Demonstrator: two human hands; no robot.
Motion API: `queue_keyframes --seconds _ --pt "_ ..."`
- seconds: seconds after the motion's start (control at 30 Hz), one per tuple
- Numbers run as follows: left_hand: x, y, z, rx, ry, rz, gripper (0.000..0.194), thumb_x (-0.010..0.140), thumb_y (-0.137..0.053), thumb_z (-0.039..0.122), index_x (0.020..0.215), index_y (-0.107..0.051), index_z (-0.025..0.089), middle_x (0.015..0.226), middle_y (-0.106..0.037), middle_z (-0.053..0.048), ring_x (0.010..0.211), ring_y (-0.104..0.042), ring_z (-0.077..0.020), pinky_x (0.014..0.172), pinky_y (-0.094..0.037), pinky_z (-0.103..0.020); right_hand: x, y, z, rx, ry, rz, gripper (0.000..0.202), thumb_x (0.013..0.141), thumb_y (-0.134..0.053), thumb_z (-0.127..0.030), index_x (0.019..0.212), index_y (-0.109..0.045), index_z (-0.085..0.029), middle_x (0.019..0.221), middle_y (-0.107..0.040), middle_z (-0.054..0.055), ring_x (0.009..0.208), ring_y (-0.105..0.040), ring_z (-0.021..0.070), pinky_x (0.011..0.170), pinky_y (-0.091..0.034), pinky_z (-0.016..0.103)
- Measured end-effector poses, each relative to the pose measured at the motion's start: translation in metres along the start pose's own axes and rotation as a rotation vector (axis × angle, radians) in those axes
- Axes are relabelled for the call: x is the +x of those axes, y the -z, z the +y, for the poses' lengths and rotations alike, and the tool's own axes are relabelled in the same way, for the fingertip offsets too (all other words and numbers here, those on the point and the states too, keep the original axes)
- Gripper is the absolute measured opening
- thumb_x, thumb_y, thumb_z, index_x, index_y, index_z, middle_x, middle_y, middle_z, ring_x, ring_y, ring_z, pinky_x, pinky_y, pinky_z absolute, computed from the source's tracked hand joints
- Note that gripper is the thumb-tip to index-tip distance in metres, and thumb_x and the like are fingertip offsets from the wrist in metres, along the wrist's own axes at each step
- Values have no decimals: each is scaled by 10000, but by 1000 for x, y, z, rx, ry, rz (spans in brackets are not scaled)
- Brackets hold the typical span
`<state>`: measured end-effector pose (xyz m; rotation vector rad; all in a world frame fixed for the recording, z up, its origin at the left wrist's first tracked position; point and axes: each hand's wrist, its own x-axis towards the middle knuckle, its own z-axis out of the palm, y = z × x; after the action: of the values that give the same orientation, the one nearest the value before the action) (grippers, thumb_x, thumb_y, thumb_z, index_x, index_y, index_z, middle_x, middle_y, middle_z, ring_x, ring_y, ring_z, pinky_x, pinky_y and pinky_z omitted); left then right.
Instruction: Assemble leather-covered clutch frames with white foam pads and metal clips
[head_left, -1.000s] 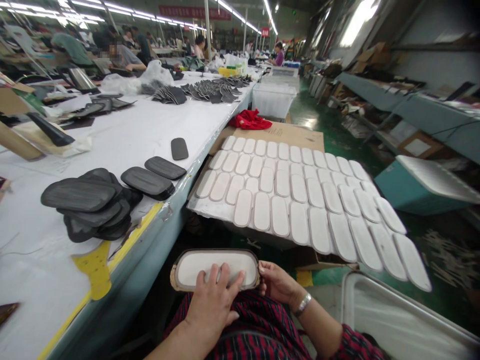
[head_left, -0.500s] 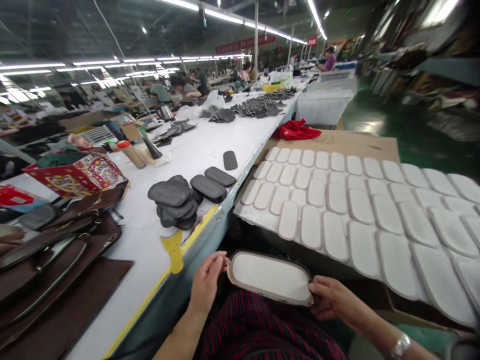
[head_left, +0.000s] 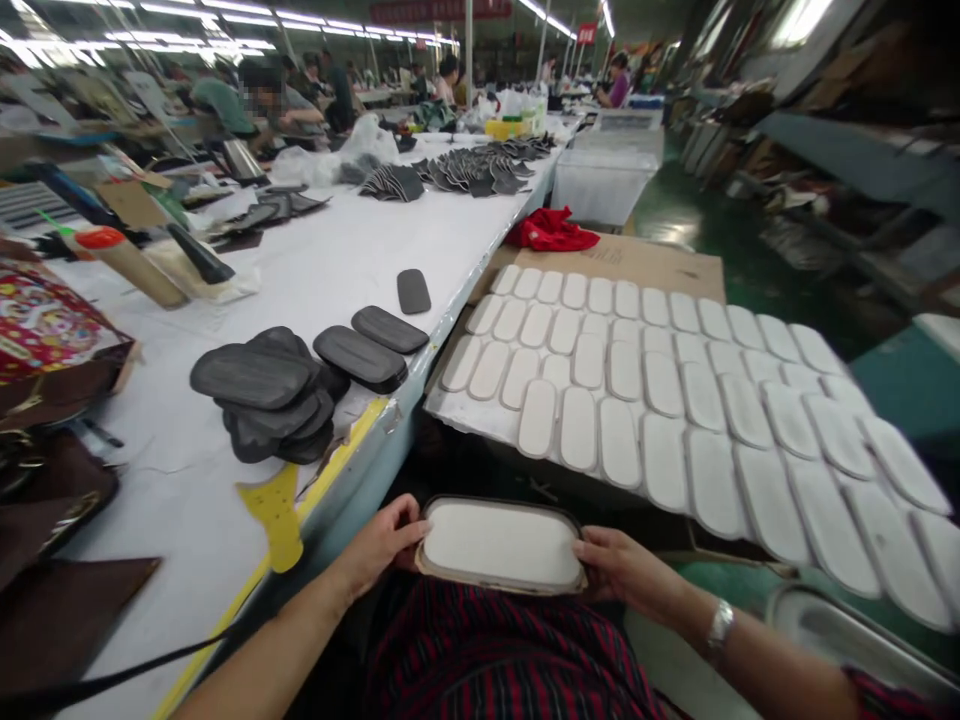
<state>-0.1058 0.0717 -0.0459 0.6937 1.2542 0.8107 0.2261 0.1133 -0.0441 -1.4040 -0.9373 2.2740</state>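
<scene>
Between my hands, just above my lap, is a long oval panel (head_left: 501, 543) with a white face and a dark and tan rim. My left hand (head_left: 391, 540) pinches its left end. The right end sits between the thumb and fingers of my right hand (head_left: 615, 565). Many similar white oval panels (head_left: 664, 460) lie in rows on a board to the right. On the white table to the left, dark grey oval pieces (head_left: 251, 375) are stacked in an uneven pile, with a smaller stack (head_left: 360, 358) beside it.
A yellow flat piece (head_left: 274, 515) hangs over the edge of the white table (head_left: 315, 250). Brown leather bags (head_left: 52, 520) and an orange-topped bottle (head_left: 131, 265) are at left. A red cloth (head_left: 553, 230) lies on cardboard (head_left: 652, 265). Co-workers sit farther back.
The view has turned right and tilted down. The panel is more level now, and my left hand's fingers have closed further over its left end.
</scene>
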Motion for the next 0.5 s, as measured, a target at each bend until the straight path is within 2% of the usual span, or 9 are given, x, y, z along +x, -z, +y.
queue_keyframes --seconds 0.13,0.2,0.27,0.33,0.37,0.43,0.5 --pt "7 13 1 303 44 -30 367 713 -592 495 764 -374 205 598 -473 72 512 -480 -103 464 -444 -230 6 7 17 -193 43 175 410 727 -574 -548 660 -379 -194 481 -482 -71 430 -516 95 455 -446 227" --pt "10 18 2 517 -61 33 384 695 -608 489 876 -445 193 707 -540 24 658 -557 -155 585 -488 -288 8 13 24 -320 88 226 415 739 -534 -575 669 -375 -199 443 -480 -65 382 -502 100 387 -379 196" --pt "12 12 7 713 -257 156 502 698 -611 468 1084 -449 192 945 -578 -50 911 -564 -217 797 -471 -368 8 18 23 -388 262 245 383 736 -553 -554 753 -423 -193 527 -548 -33 448 -541 116 420 -410 212" --pt "15 -8 17 875 -461 219 577 751 -561 445 1241 -370 209 1182 -515 -93 1120 -470 -242 960 -369 -418 7 20 17 -409 479 251 406 738 -590 -492 972 -466 -185 813 -627 44 705 -610 154 595 -496 265" --pt "17 -22 23 950 -548 204 569 779 -531 426 1274 -348 215 1262 -469 -95 1183 -419 -240 1006 -320 -425 7 20 12 -418 553 244 471 746 -597 -461 1100 -440 -193 994 -606 82 869 -598 176 696 -505 292" --pt "26 -56 35 1077 -669 72 556 792 -518 372 1295 -354 200 1316 -440 -90 1218 -387 -224 1042 -279 -401 8 18 0 -456 600 187 574 767 -584 -422 1256 -369 -211 1232 -496 119 1090 -507 208 827 -481 341" --pt "38 -87 46 1188 -669 -94 585 750 -554 304 1293 -384 169 1294 -478 -100 1181 -436 -224 1022 -316 -376 8 14 -13 -540 592 92 530 789 -556 -404 1260 -416 -205 1269 -482 116 1134 -481 226 872 -464 369"
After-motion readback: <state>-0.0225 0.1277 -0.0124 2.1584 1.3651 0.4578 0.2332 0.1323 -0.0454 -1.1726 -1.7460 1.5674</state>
